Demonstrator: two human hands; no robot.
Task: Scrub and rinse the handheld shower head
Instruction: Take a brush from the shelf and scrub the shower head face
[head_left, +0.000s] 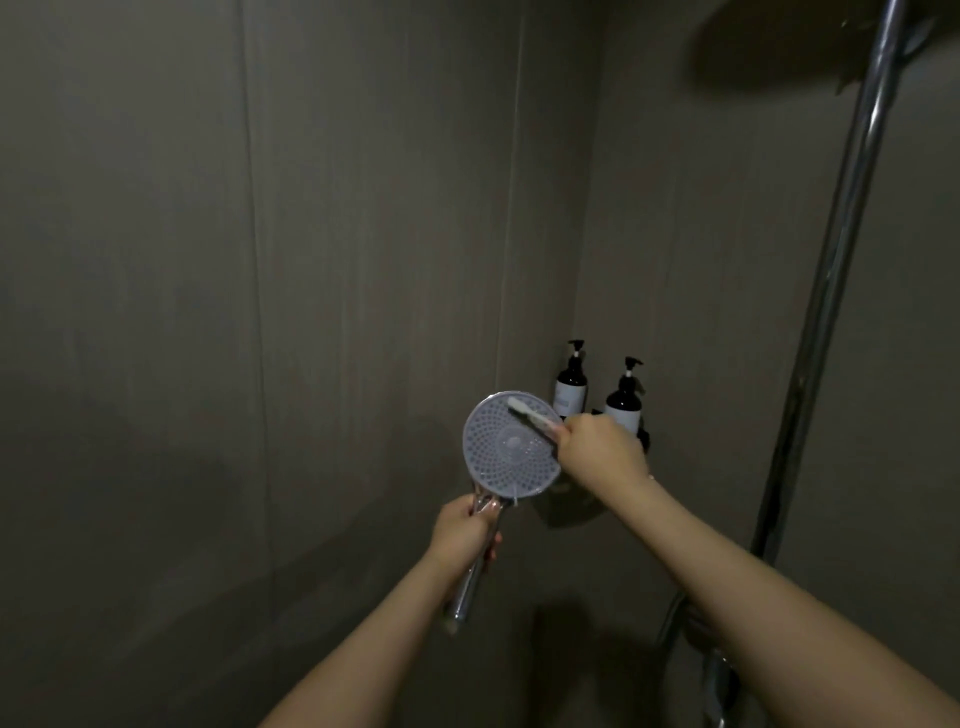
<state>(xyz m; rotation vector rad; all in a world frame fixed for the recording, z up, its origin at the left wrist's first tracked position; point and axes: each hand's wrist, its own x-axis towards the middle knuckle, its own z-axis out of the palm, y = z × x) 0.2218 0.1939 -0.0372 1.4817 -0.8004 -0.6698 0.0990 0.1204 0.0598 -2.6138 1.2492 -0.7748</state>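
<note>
Gripping the chrome handle, your left hand (464, 530) has its fingers wrapped round the stem of the handheld shower head (511, 448), which it holds up with the round, perforated spray face turned toward you. Your right hand (602, 451) sits just right of that face, fingers closed round the handle of a small white brush (530, 413). From there the brush reaches up and left, its bristled end lying on the upper part of the spray face, near the rim. Behind the shower head, just to its right, two dark pump bottles (623, 400) stand side by side on a corner shelf, the nearer one partly hidden by your right hand. Well right of the shower head, a chrome riser pipe (831, 291) climbs the grey wall (260, 260).
</note>
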